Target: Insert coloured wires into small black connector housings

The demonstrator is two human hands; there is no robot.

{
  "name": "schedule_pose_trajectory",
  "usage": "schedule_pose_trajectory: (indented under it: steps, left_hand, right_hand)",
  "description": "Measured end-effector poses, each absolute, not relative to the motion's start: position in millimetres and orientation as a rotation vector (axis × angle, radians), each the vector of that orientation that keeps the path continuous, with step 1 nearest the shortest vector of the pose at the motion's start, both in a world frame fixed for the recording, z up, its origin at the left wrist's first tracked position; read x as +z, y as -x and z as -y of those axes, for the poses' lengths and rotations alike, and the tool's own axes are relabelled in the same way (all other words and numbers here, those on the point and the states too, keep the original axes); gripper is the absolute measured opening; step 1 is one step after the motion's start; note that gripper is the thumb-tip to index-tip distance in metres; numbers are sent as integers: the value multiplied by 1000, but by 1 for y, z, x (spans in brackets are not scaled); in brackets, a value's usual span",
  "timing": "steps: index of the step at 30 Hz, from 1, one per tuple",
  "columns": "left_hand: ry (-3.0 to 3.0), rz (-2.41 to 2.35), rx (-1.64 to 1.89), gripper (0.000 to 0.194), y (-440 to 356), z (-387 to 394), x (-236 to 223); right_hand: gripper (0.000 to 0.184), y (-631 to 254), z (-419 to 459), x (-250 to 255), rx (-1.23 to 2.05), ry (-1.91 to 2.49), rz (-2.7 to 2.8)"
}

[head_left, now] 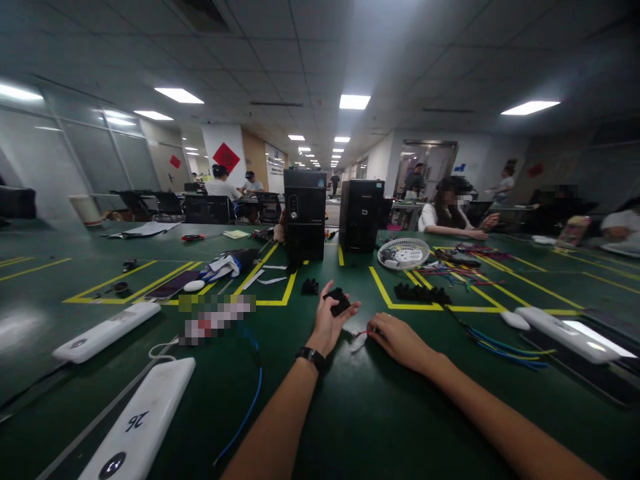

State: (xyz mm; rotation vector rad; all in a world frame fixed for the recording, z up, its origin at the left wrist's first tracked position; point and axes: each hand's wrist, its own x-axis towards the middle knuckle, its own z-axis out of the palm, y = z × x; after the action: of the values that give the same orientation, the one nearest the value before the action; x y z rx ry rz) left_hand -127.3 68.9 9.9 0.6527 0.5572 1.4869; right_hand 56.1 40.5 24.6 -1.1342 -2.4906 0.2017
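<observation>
Black block [339, 303], cradled in the left hand [325, 325], thumb against it, seemingly for steadiness; right hand [400, 341], at four o'clock from it, fingers narrowed on red wire [361, 333], by green worktop [350, 413]

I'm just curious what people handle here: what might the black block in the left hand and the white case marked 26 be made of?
The black block could be matt plastic, going by its dull, dark surface, but it is too small to be sure. The white case looks like smooth plastic: even colour, rounded edges.
</observation>
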Motion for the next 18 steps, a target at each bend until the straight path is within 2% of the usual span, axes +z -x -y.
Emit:
schedule_pose_trajectory:
  steps: [7, 12, 18]
  left_hand:
    - [-617, -526, 1520, 29, 116, -58, 20]
    - [-603, -628, 1554, 31, 103, -53, 20]
    - [-645, -615, 1638, 32, 105, -53, 15]
  right_hand:
    - [21, -36, -19, 31, 535, 1133, 2154]
    - [19, -29, -12, 32, 514, 1097, 2116]
    - [26, -31, -12, 28, 440, 1128, 2170]
